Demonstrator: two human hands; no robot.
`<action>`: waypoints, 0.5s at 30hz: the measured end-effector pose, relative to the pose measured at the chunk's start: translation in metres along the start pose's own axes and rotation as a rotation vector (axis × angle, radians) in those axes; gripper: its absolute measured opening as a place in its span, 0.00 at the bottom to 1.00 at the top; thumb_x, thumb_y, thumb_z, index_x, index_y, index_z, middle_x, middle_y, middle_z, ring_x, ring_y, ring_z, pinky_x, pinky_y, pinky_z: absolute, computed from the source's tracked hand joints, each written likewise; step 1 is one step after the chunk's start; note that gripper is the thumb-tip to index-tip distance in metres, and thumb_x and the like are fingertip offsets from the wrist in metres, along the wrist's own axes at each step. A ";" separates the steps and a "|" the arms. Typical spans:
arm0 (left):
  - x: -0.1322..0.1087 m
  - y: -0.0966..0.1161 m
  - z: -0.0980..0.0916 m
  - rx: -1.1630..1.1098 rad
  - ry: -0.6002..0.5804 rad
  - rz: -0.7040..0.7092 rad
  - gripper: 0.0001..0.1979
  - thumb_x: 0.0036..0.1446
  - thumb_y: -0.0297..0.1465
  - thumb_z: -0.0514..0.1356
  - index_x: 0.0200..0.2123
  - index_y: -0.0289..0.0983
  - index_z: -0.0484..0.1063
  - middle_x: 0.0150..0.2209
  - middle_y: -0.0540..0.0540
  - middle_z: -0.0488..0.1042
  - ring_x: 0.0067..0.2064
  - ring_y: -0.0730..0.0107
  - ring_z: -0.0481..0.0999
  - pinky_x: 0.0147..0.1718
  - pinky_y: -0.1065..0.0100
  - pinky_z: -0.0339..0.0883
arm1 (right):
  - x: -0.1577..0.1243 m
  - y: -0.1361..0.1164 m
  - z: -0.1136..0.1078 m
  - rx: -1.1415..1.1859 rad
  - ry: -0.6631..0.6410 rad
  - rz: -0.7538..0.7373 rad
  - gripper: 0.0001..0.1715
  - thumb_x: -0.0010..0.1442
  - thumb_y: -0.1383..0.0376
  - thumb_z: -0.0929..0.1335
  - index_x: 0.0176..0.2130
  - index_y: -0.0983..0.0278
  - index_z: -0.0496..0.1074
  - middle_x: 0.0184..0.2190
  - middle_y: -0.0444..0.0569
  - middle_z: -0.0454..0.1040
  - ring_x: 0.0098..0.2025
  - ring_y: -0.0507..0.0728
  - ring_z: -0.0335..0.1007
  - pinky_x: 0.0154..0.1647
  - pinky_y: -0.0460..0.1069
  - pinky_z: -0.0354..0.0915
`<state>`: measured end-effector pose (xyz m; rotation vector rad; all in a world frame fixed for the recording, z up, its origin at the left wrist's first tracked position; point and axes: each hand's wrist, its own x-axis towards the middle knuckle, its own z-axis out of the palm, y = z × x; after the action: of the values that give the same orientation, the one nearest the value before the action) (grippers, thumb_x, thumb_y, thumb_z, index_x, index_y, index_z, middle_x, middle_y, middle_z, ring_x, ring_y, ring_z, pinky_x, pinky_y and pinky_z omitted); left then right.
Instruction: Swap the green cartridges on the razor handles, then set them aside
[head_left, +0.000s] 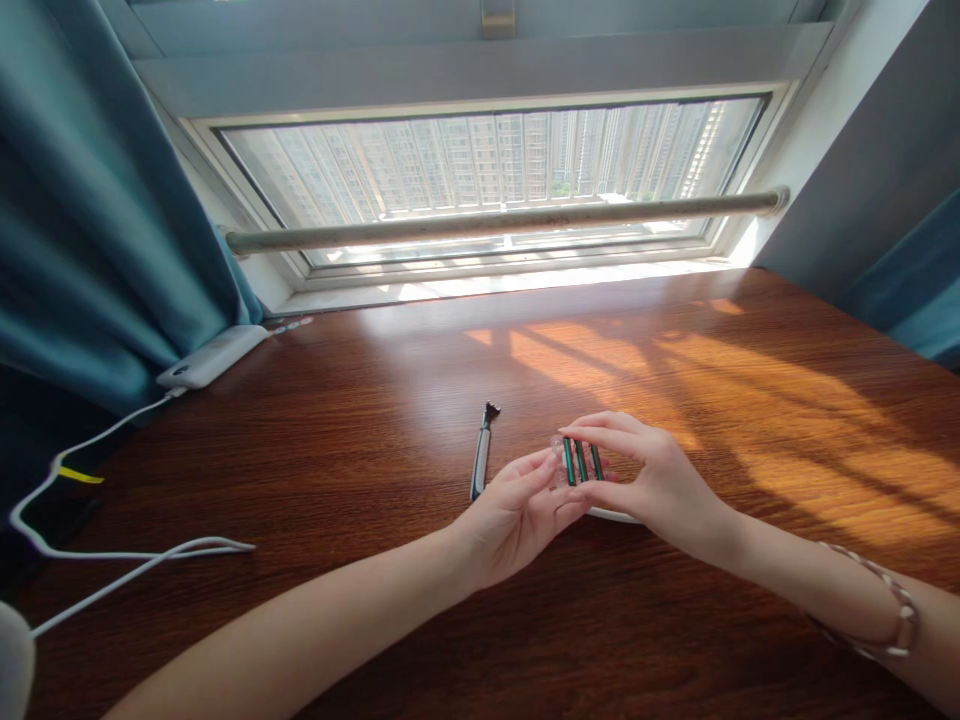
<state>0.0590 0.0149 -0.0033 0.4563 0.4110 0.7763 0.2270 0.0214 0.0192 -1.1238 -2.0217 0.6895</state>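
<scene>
White device (217, 357), cable (105, 435) attached, sits at table's (337, 420) far left corner. Razor handle (481, 462) lies well in from far edge, just beside left grip (517, 515). That grip pinches clear pack (579, 462) with dark green strips, over the table; right grip (649, 468) also holds it, fingers far side, thumb near.
</scene>
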 end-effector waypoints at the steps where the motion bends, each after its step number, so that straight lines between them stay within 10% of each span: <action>1: 0.000 0.000 0.000 -0.001 -0.001 -0.001 0.12 0.60 0.26 0.49 0.43 0.31 0.68 0.44 0.39 0.71 0.40 0.75 0.72 0.48 0.68 0.59 | 0.000 0.000 0.000 0.002 0.001 0.000 0.23 0.47 0.64 0.71 0.45 0.61 0.70 0.42 0.48 0.70 0.45 0.55 0.65 0.47 0.50 0.63; 15: -0.002 0.005 0.002 0.041 0.023 0.031 0.15 0.60 0.29 0.48 0.46 0.30 0.67 0.44 0.37 0.72 0.48 0.60 0.71 0.47 0.64 0.61 | -0.001 0.000 0.003 -0.027 0.037 -0.011 0.30 0.46 0.64 0.71 0.50 0.63 0.63 0.43 0.50 0.70 0.45 0.56 0.66 0.47 0.51 0.64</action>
<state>0.0559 0.0157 0.0012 0.4940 0.4428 0.8053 0.2251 0.0205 0.0171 -1.1322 -2.0097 0.6331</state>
